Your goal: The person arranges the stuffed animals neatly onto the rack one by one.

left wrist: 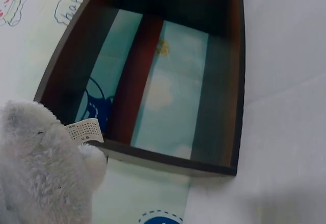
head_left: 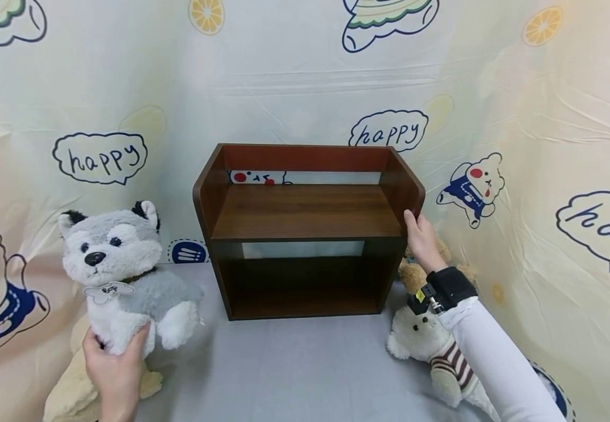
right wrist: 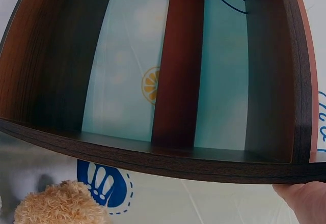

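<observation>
My left hand [head_left: 117,366] grips a grey and white husky plush [head_left: 141,287] low on its front, thumb and fingers around the fur. The husky is upright, left of a dark brown wooden two-tier shelf [head_left: 305,214]. In the left wrist view the plush [left wrist: 46,168] fills the lower left, a printed white label [left wrist: 85,131] sticking out; that hand is hidden there. At the shelf's right side panel, my right hand [head_left: 423,241] holds the front edge. The right wrist view shows part of this hand [right wrist: 305,198] against the panel's outer face.
Behind the husky sits a cream plush [head_left: 73,392]. A white bear in a striped sweater [head_left: 453,360] lies under the right forearm, and a curly tan plush [head_left: 413,275] is partly hidden behind the right hand. Printed cloth [head_left: 284,88] hangs behind the grey tabletop [head_left: 294,369].
</observation>
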The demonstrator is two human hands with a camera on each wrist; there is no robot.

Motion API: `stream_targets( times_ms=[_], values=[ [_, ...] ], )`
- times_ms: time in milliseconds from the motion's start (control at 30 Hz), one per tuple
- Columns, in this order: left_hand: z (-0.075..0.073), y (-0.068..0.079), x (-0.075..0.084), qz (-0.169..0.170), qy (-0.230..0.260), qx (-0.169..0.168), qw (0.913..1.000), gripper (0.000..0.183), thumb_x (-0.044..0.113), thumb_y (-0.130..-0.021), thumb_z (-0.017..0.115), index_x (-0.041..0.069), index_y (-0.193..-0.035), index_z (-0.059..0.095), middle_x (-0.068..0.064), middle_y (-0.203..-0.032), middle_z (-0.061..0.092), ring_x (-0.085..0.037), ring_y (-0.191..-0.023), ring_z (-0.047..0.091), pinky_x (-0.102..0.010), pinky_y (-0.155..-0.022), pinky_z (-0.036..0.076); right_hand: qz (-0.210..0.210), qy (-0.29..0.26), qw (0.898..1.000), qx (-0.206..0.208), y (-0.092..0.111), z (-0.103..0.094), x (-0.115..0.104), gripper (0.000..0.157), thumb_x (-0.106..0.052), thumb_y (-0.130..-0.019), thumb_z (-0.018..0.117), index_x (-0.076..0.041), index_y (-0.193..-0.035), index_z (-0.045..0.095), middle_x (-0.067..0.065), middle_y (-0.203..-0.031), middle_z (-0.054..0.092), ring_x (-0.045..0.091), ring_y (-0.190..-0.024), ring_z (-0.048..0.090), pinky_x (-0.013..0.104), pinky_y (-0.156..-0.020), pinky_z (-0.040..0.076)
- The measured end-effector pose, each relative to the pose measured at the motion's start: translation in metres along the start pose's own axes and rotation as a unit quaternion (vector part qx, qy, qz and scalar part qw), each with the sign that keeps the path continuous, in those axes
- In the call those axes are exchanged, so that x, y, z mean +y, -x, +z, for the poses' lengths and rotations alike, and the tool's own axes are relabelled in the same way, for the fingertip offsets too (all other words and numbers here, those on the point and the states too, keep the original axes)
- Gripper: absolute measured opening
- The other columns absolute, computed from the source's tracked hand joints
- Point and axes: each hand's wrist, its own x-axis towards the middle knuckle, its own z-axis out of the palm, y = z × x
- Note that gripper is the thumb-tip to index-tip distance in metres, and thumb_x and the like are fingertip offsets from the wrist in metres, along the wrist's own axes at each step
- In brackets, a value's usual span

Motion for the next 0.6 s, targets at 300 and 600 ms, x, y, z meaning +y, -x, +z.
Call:
stream_targets(
  times_ms=[300,600],
  values=[
    [-0.001,0.015,0.013,0.013,-0.014,-0.014,0.9997,0.071,-0.001,-0.071,0.072,0.006,-0.134,0.039,0.014,-0.106,0.045,-0.005,-0.098,0.045,-0.009,-0.084,0.035,-0.013,-0.004,1.0,0.001,0.0,0.0,0.002,0.057,-0.04,-0.099,0.024,0.002,-0.138,0.029,0.024,-0.137,0.038,0.034,-0.118,0.039,0.049,-0.1,0.031],
    [0.0,0.027,0.025,0.023,-0.049,-0.01,0.9985,0.068,0.002,-0.07,0.073,0.004,-0.131,0.043,0.023,-0.098,0.044,0.001,-0.091,0.043,-0.009,-0.081,0.034,-0.021,0.0,1.0,0.001,-0.001,0.0,0.004,0.058,-0.04,-0.1,0.023,0.004,-0.137,0.03,0.025,-0.135,0.038,0.034,-0.115,0.04,0.048,-0.098,0.032]
  ],
)
